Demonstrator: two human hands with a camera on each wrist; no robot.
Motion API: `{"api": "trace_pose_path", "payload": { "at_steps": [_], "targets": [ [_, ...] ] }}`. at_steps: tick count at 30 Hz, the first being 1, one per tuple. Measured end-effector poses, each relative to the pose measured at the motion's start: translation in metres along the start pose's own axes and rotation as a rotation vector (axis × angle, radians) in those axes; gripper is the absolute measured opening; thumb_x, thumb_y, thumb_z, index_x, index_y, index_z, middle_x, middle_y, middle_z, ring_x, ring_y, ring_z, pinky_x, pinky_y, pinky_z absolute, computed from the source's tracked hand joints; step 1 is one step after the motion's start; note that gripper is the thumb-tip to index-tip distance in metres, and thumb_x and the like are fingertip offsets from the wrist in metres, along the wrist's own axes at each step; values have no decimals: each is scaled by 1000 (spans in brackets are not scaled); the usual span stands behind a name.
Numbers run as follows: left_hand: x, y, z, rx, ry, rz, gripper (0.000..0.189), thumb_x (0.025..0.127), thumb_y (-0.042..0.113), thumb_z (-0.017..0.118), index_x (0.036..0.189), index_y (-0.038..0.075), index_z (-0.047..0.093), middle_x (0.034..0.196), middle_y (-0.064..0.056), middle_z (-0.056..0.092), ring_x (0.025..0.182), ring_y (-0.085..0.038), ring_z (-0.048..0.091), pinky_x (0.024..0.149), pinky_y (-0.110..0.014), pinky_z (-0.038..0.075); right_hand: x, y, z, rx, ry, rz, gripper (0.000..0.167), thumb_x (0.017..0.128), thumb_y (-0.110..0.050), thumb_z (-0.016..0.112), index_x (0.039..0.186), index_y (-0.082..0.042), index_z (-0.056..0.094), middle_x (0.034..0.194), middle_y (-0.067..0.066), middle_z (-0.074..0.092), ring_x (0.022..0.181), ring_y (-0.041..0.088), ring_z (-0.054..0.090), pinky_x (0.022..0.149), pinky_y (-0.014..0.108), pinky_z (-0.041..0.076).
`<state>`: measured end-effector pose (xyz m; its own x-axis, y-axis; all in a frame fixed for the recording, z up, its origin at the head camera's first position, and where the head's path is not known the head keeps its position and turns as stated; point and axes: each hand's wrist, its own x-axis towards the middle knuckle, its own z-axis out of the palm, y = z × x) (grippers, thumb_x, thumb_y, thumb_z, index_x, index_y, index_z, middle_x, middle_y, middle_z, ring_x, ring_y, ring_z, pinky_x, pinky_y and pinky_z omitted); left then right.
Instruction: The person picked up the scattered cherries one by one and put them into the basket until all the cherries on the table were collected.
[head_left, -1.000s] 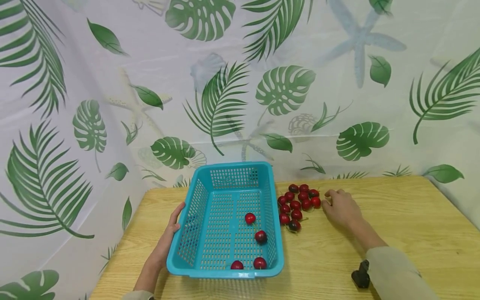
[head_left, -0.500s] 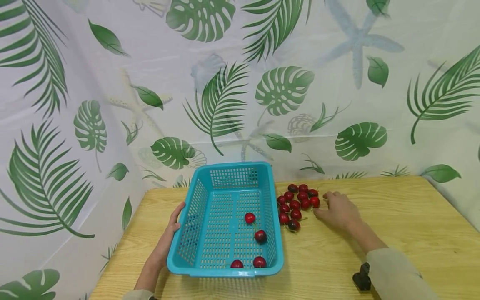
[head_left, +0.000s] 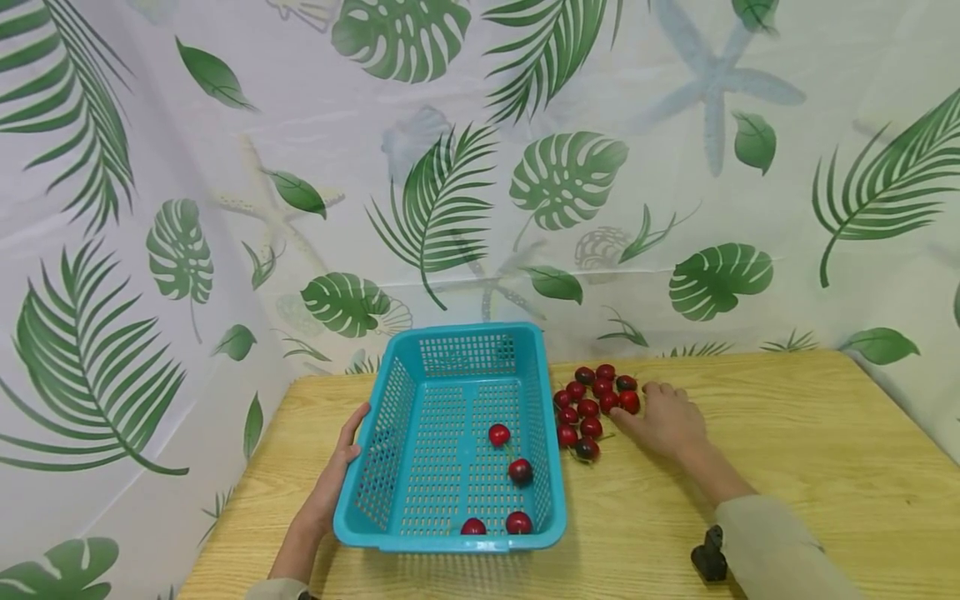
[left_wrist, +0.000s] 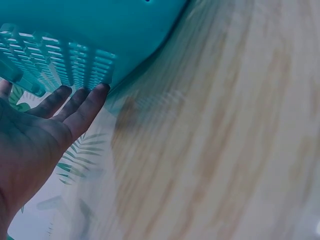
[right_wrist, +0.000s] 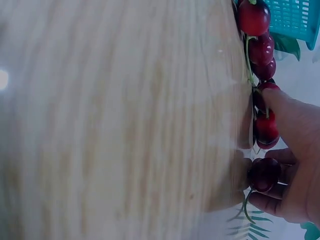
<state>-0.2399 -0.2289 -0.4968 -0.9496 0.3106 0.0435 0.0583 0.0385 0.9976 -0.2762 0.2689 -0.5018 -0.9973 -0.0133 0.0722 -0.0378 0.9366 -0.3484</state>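
A turquoise plastic basket [head_left: 467, 417] with perforated sides stands on the table, several cherries [head_left: 520, 472] inside. At its left side is my left hand [head_left: 332, 483]; in the left wrist view, the extended fingers [left_wrist: 87, 110] touch the outer perforated wall. Right of the basket lies a cluster of dark red cherries [head_left: 588, 408], some with stems. My right hand [head_left: 670, 423] is at the cluster's right edge. In the right wrist view, its thumb touches one cherry [right_wrist: 267, 95], while bent fingers lie around a darker cherry [right_wrist: 265, 175] with a hanging stem.
The wooden table [head_left: 825, 467] extends to the right of the right hand. Behind it hangs a white cloth [head_left: 465, 225] printed with leaves and starfish. A black device [head_left: 709, 557] sits by the right sleeve.
My right hand has moved left to the cherry cluster, its thumb reaching out to the cherries. The left hand and the basket have stayed nearly still.
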Motion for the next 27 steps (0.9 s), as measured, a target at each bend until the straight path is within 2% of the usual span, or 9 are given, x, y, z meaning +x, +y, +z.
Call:
{"api": "trace_pose_path", "payload": {
  "at_steps": [6,12,17,20,23,27],
  "targets": [
    [-1,1,0,-15,-3,-6,62,101,27,24,160,29,6,164,-18,6,140,-52,22,98,-50,40,-1,1,-2,4,13,3,70,91,-40,58,129,18,47,125,38,51,113,54,48,89,62,45],
    [-1,1,-1,9,-8,8,60,102,26,22,160,28,5,165,-15,3,142,-49,20,100,-50,38,-5,8,-6,32,35,42,54,88,-29,59,117,16,52,104,30,57,94,45,54,73,54,49],
    [1,0,-2,27,-6,21,60,103,27,23,160,27,5,165,-14,2,142,-47,20,101,-50,37,-5,11,-9,59,37,64,56,90,-30,57,123,16,51,109,32,56,97,46,53,74,55,48],
    [1,-2,-2,30,-2,22,60,102,27,23,160,27,5,165,-15,3,142,-48,20,101,-51,37,-6,12,-8,72,65,33,57,91,-28,57,132,11,48,118,36,51,105,51,50,79,58,47],
    [1,-3,-2,24,-3,23,62,101,28,25,160,27,6,165,-16,3,142,-50,21,100,-51,38,-5,11,-5,58,100,-27,54,91,-26,59,134,6,50,121,37,48,107,52,48,81,60,46],
    [1,-3,-1,14,1,24,62,100,28,25,160,28,6,164,-16,4,141,-51,21,99,-50,39,-3,7,-3,2,132,-99,39,90,-26,64,114,4,60,112,31,52,100,47,49,80,57,44]
  ]
}}
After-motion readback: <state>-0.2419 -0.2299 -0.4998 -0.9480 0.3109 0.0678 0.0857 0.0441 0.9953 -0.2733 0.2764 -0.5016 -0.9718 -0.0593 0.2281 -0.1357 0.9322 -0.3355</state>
